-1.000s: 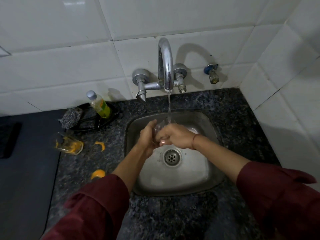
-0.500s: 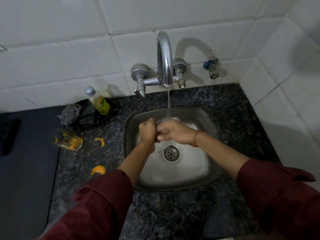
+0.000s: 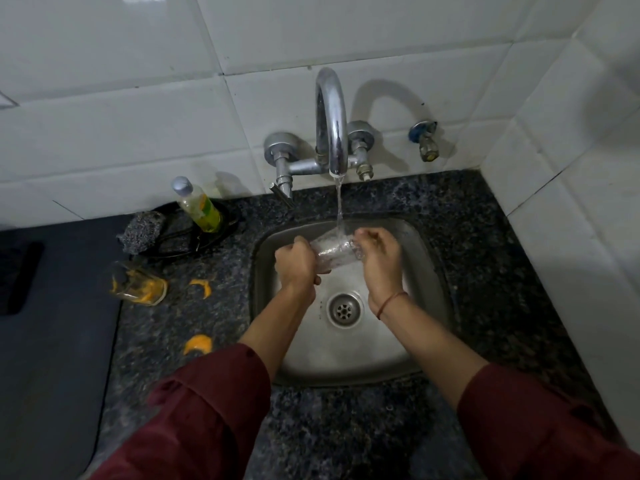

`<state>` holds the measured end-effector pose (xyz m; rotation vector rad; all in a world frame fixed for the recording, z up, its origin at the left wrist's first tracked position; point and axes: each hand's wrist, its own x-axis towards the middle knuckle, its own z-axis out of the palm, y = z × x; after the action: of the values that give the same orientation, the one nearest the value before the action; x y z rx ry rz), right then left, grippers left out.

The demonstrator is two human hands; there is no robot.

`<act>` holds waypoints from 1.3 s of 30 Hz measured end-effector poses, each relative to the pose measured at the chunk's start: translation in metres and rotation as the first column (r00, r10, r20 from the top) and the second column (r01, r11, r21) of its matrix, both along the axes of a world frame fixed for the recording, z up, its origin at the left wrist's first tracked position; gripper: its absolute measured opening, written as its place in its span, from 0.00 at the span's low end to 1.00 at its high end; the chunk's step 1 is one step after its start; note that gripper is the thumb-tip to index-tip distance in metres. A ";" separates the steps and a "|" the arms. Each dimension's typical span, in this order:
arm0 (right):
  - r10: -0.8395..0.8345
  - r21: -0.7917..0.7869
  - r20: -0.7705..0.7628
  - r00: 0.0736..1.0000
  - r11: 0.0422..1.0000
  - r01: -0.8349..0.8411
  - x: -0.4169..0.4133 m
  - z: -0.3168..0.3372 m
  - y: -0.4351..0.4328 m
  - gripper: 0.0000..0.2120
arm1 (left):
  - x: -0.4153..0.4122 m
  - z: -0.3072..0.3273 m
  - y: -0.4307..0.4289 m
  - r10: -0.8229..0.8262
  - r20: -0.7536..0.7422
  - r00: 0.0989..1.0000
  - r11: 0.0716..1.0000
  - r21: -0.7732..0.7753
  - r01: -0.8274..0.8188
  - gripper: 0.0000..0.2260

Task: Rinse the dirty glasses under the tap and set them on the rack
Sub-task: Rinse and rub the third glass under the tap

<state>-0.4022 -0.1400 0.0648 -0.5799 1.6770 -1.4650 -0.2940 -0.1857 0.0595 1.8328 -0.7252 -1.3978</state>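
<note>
Glasses are the job, and one clear glass (image 3: 334, 252) is in hand right now, held on its side over the sink (image 3: 429, 258), directly under the thin stream running from the tap (image 3: 330, 123).

From the head camera, the only view: the left hand (image 3: 294, 266) is wrapped tight around one end of the glass, fingers curled closed on it. The right hand (image 3: 379, 259) grips the other end with the fingertips, which look to be at the rim, though the blur and the water make it hard to tell whether any finger is inside. The water lands on the middle of the glass wall, between the two hands.

A second glass (image 3: 136, 284), smeared with orange residue, lies tipped over on the dark counter (image 3: 485, 237) left of the sink, well apart from the hands. Orange peel bits (image 3: 202, 287) lie beside it, with a soap bottle (image 3: 199, 206) and a scrubber (image 3: 142, 230) behind. No rack shows in this view.

My reading: the rinse of the first glass is under way, so the task is at an early stage. Next would be turning the glass so water reaches the inside, tipping it out, then carrying it to the rack, wherever that stands. Wet glass is slippery; a firm one-handed hold is needed before the other lets go.
</note>
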 end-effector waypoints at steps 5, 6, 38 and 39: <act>0.424 0.234 0.075 0.903 0.872 -0.429 -0.012 0.006 -0.009 0.10 | 0.003 -0.002 -0.006 -0.163 -0.051 0.985 0.983 0.073 0.166 0.13; 0.517 0.285 0.039 0.855 0.815 -0.505 -0.015 0.010 -0.011 0.11 | 0.004 -0.003 -0.008 -0.222 -0.053 0.974 0.971 0.080 0.226 0.13; 0.406 0.237 0.177 0.897 0.867 -0.439 -0.006 0.020 -0.023 0.11 | 0.010 -0.006 -0.003 -0.167 -0.020 0.986 0.979 -0.126 0.163 0.14; 0.404 0.191 0.181 0.897 0.880 -0.435 -0.005 0.018 -0.018 0.13 | 0.007 -0.006 -0.002 -0.187 0.051 0.981 0.968 -0.158 0.193 0.14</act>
<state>-0.4073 -0.1580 0.0826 -0.6533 1.4702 -0.9620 -0.2866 -0.1873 0.0536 1.7004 -1.0255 -1.3842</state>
